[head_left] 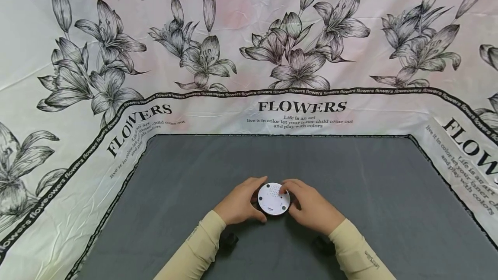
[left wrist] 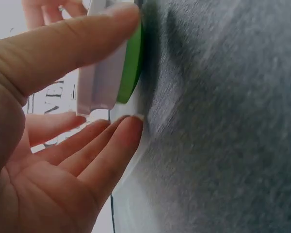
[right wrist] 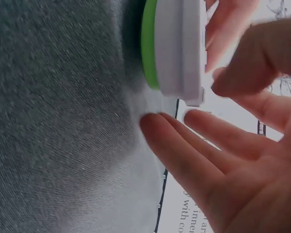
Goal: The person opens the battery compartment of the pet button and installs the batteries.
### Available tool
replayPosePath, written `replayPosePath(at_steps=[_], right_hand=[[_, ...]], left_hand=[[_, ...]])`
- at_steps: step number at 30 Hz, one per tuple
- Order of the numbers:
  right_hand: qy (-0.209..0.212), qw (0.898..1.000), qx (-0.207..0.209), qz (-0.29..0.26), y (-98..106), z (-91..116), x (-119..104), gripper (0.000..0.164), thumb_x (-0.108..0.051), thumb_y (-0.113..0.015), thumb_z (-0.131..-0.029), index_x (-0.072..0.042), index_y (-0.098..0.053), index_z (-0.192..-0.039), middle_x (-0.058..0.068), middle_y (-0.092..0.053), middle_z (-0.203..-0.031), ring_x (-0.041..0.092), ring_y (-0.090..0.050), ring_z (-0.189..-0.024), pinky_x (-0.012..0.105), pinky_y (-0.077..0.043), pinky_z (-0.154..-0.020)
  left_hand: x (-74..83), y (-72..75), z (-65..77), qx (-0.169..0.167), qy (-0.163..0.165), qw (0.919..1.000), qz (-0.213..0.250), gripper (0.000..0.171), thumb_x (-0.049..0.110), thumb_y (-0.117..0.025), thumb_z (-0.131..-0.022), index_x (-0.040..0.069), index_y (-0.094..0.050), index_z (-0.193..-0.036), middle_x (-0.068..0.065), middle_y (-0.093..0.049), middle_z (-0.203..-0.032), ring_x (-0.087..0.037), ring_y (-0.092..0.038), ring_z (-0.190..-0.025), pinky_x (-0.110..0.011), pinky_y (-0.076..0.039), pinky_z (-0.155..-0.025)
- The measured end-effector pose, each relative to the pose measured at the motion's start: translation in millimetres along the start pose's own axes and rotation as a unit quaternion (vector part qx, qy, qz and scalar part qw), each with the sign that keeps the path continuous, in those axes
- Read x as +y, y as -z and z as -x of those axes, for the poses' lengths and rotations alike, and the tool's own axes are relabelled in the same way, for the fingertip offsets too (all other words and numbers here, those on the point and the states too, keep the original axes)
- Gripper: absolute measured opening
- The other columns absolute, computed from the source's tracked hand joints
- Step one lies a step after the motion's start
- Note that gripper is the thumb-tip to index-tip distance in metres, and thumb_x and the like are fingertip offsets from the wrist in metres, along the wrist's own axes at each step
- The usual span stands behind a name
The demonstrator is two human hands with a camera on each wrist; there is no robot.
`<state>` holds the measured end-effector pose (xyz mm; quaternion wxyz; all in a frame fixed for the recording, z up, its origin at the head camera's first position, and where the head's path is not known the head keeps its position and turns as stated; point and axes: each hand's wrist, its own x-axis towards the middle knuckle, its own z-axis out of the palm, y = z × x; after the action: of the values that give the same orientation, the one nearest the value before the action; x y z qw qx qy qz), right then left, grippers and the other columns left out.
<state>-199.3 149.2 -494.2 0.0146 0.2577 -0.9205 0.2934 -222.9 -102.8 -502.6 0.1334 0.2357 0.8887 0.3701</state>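
Observation:
A round white device with a green base edge, seen from the side in the left wrist view, lies flat on the grey cloth. Its upper face has small holes in the middle and several dark round spots near the rim. My left hand holds the device by its left side, the thumb pressed against its wall. My right hand is at the right side, one fingertip over the white face. In the right wrist view its other fingers extend loosely beside the device. Whether that fingertip touches is hard to tell.
A dark grey cloth covers the work surface. Around it runs a white border with printed flowers and lettering. Small black objects show beneath both wrists.

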Motion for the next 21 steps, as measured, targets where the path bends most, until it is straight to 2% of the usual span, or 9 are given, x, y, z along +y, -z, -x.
replayPosePath(at_steps=[2,5,7,10,14,16,21], right_hand=[[-0.008,0.999,-0.030,-0.010,2.3,0.2,0.1,0.043,0.002,-0.067,-0.090,-0.016,-0.064,-0.130,0.005,-0.064,-0.140,0.014,-0.062,-0.099,0.026,-0.052,-0.081],[-0.023,0.997,-0.061,-0.030,3.2,-0.1,-0.7,0.054,-0.005,-0.077,-0.090,-0.014,-0.059,-0.140,0.005,-0.063,-0.139,0.013,-0.063,-0.100,0.028,-0.055,-0.083],[-0.026,0.997,-0.066,-0.039,2.6,-0.5,-1.0,0.062,-0.010,-0.085,-0.089,-0.012,-0.057,-0.144,0.007,-0.063,-0.141,0.014,-0.066,-0.103,0.029,-0.058,-0.085],[-0.024,0.997,-0.056,-0.037,0.8,-0.6,-1.0,0.072,-0.012,-0.092,-0.086,-0.010,-0.056,-0.148,0.010,-0.063,-0.144,0.015,-0.068,-0.107,0.030,-0.060,-0.088],[-0.023,0.998,-0.047,-0.040,-0.4,-0.2,-0.6,0.070,-0.010,-0.089,-0.089,-0.009,-0.056,-0.150,0.011,-0.063,-0.146,0.015,-0.069,-0.110,0.029,-0.061,-0.087],[-0.025,0.997,-0.046,-0.051,0.6,0.3,-0.2,0.066,-0.010,-0.087,-0.092,-0.009,-0.056,-0.150,0.010,-0.064,-0.145,0.014,-0.071,-0.110,0.028,-0.062,-0.087],[-0.025,0.995,-0.031,-0.093,6.8,1.9,-0.1,0.048,-0.016,-0.077,-0.102,-0.011,-0.059,-0.146,0.007,-0.068,-0.138,0.015,-0.076,-0.109,0.029,-0.063,-0.088]], left_hand=[[-0.6,1.9,0.7,-0.002,-0.004,1.0000,-0.003,0.105,0.018,-0.099,-0.080,0.013,-0.041,-0.168,-0.005,-0.056,-0.156,-0.018,-0.064,-0.129,-0.027,-0.058,-0.102],[-0.2,3.3,1.7,0.004,-0.008,0.9999,-0.011,0.097,0.019,-0.097,-0.082,0.014,-0.047,-0.165,-0.005,-0.062,-0.145,-0.013,-0.065,-0.115,-0.024,-0.058,-0.093],[0.7,3.4,2.3,0.009,-0.011,0.9998,-0.017,0.095,0.020,-0.097,-0.082,0.014,-0.049,-0.163,-0.005,-0.064,-0.138,-0.010,-0.064,-0.104,-0.023,-0.057,-0.088],[2.6,3.2,2.9,0.015,-0.016,0.9994,-0.025,0.092,0.019,-0.097,-0.081,0.013,-0.052,-0.161,-0.006,-0.065,-0.134,-0.010,-0.063,-0.099,-0.023,-0.057,-0.085],[3.6,2.2,2.3,0.024,-0.022,0.9988,-0.036,0.086,0.018,-0.096,-0.083,0.010,-0.055,-0.158,-0.008,-0.066,-0.136,-0.015,-0.064,-0.106,-0.028,-0.058,-0.089],[3.3,2.5,1.6,0.028,-0.026,0.9984,-0.041,0.081,0.023,-0.094,-0.087,0.010,-0.056,-0.158,-0.008,-0.067,-0.137,-0.016,-0.065,-0.109,-0.031,-0.058,-0.093],[2.1,8.0,1.7,0.017,-0.016,0.9997,-0.013,0.076,0.040,-0.084,-0.096,0.011,-0.054,-0.160,-0.005,-0.067,-0.137,-0.014,-0.071,-0.112,-0.027,-0.059,-0.092]])
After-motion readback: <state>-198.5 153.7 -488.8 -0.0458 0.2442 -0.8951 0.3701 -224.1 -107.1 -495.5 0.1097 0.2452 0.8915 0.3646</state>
